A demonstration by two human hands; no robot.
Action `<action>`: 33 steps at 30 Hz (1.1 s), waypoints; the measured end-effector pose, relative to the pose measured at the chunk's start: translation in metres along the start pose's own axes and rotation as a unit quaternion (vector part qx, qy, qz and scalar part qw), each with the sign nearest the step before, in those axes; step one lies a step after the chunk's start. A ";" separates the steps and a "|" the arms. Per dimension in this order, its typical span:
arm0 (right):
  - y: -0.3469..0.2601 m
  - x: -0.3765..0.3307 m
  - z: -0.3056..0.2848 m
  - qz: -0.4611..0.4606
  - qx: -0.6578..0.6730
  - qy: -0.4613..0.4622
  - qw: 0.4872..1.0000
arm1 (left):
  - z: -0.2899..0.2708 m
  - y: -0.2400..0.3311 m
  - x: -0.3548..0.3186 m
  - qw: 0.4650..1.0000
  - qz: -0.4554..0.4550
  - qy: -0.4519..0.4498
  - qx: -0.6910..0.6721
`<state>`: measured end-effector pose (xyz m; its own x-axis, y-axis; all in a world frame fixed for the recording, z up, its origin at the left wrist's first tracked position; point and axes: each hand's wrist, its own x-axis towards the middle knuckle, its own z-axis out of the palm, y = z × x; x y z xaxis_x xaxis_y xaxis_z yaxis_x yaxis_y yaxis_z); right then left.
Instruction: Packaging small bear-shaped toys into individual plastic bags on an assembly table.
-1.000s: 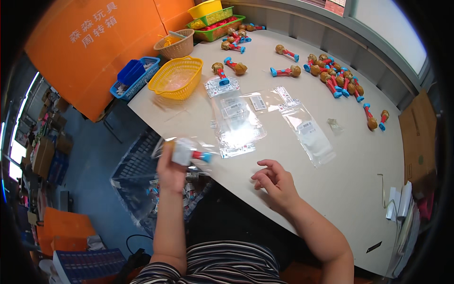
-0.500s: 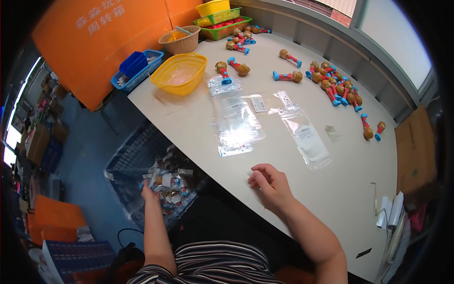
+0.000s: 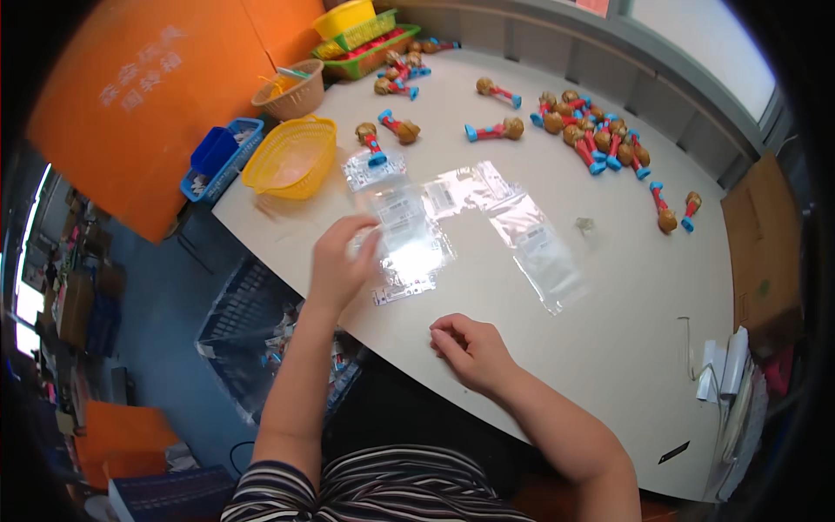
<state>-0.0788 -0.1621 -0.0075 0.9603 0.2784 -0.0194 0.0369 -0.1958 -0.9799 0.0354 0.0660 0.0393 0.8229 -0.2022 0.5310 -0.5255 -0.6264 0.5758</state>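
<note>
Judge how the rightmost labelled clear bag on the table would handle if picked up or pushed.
The labelled clear bag looks thin and creased, so probably floppy. It lies nearly flat, suggesting little weight. Its glossy film may slide easily across the tabletop.

I have the left hand (image 3: 342, 265) blurred, fingers parted, beside clear bags (image 3: 402, 216) | right hand (image 3: 470, 351) loosely curled by the table's (image 3: 626, 348) near edge | yellow basket (image 3: 300, 188) at left corner | brown-headed toys (image 3: 574, 135) heaped toward far edge
</note>
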 end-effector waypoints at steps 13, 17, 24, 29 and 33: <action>-0.003 -0.001 -0.014 0.048 0.028 -0.052 0.997 | 0.059 -0.004 0.060 0.975 -0.104 -0.172 0.097; 0.009 -0.002 -0.032 0.161 0.322 -0.015 0.933 | 0.055 -0.013 0.062 0.993 -0.049 -0.104 0.005; -0.016 0.074 -0.094 0.197 0.564 0.177 0.782 | 0.036 -0.034 0.072 0.983 0.096 -0.157 0.020; -0.044 0.108 -0.103 0.274 0.307 0.197 0.890 | 0.027 -0.038 0.072 0.971 0.140 -0.185 0.066; -0.053 0.108 -0.103 0.268 0.244 0.183 0.914 | 0.028 -0.048 0.055 0.945 -0.196 -0.101 -0.241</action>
<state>0.0518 -0.2182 0.0626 0.8354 -0.0843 -0.5432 -0.5087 0.2561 -0.8220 0.1122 0.0635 0.0235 0.9736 -0.1966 0.1162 -0.1689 -0.2772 0.9459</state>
